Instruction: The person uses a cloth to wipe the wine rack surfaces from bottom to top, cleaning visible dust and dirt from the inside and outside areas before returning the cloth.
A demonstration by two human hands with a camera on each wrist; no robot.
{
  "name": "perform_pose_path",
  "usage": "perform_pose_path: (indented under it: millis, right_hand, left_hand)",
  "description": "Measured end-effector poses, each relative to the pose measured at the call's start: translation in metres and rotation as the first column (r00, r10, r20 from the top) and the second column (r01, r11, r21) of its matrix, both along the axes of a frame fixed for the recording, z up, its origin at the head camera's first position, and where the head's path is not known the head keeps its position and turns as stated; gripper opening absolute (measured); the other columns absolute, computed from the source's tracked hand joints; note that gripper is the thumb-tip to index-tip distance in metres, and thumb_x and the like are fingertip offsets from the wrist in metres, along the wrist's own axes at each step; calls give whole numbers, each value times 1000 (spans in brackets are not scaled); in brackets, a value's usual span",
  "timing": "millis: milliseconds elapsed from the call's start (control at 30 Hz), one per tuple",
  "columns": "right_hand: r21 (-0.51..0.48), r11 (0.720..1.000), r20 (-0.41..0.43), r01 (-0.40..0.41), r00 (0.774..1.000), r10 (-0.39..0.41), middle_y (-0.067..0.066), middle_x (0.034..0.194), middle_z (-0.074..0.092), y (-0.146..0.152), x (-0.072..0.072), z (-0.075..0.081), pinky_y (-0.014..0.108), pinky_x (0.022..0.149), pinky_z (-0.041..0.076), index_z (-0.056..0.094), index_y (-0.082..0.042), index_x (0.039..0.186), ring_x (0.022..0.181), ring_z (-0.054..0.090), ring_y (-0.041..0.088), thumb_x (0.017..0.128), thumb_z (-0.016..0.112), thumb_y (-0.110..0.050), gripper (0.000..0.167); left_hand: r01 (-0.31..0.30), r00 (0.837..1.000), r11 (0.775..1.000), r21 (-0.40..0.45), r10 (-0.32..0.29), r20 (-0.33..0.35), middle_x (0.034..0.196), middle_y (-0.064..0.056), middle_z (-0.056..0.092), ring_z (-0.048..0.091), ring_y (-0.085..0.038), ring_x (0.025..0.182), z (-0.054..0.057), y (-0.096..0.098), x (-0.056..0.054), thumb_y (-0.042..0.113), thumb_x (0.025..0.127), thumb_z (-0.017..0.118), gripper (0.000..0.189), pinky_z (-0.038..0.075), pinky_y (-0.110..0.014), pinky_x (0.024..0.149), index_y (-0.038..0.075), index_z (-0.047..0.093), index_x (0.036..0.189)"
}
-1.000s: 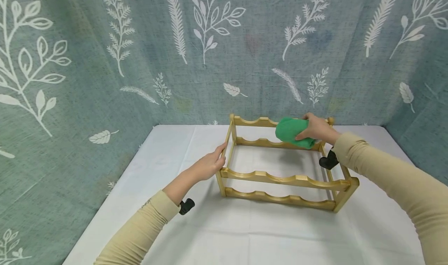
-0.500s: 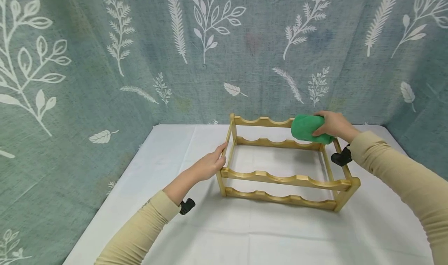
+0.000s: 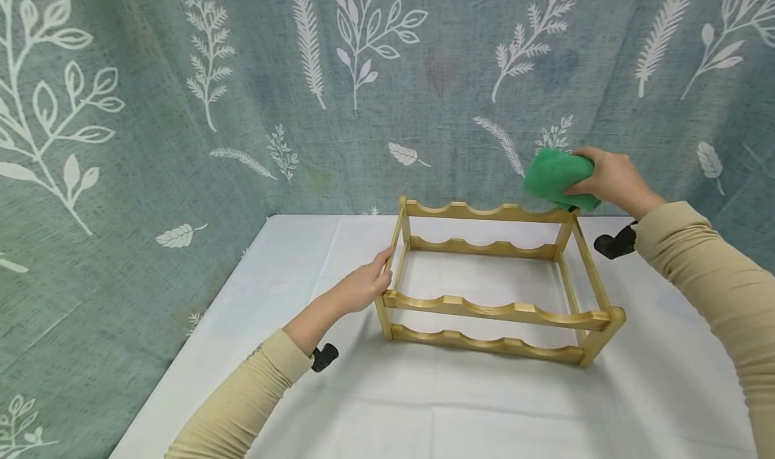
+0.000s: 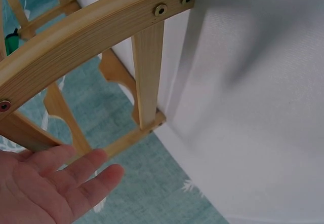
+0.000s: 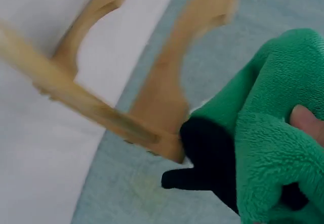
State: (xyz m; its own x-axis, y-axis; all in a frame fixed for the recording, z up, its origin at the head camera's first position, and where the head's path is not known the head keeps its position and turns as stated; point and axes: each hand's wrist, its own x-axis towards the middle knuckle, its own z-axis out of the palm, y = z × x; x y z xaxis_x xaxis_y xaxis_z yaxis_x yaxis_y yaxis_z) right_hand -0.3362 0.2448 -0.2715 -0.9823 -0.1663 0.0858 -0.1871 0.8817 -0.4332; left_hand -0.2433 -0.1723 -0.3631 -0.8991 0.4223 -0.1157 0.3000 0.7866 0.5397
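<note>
My right hand grips a bunched green plush cloth above the back right corner of a wooden bottle rack with scalloped rails. In the right wrist view a dark, blurred shape shows against the green cloth, close to the rack's corner; what it is I cannot tell. My left hand rests on the upper left side rail of the rack. In the left wrist view the fingers of that hand lie fairly straight beside the wood; its thumb is hidden.
The rack stands on a table under a white cloth. A grey-green curtain with white leaf prints hangs behind the table and at both sides. Black wrist mounts stick out below each wrist.
The right hand has moved right and then up with the green cloth, off the rack's rear rail. The left hand has stayed at the left side rail; the rack is in place.
</note>
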Motion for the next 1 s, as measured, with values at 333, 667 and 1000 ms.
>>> perform_pose_path:
  millis: [333,667,1000]
  right_hand:
    - [41,959,241,-281,934,263,35,121,43,-25,18,-21,44,68,46,30,2,137,95,52,43,80,67,-24,73]
    - [82,937,276,-339,911,306,29,107,51,-20,9,-42,36,59,39,38,5,127,77,49,29,77,65,-10,59]
    - [140,918,167,-370,923,346,27,109,54,-38,-10,-37,39,64,43,42,3,126,86,55,32,79,64,-2,52]
  left_hand:
    - [-6,1000,1000,0,6,0,146,-15,32,41,-30,126,2,-1,3,36,96,23,60,32,-45,104,11,8,149]
    - [-19,1000,1000,6,19,8,142,-17,37,44,-31,124,0,-1,3,37,95,24,60,34,-45,103,13,9,149]
    - [-46,999,999,-18,46,17,130,-17,51,48,-27,121,1,-1,1,39,94,24,63,35,-43,102,13,8,149]
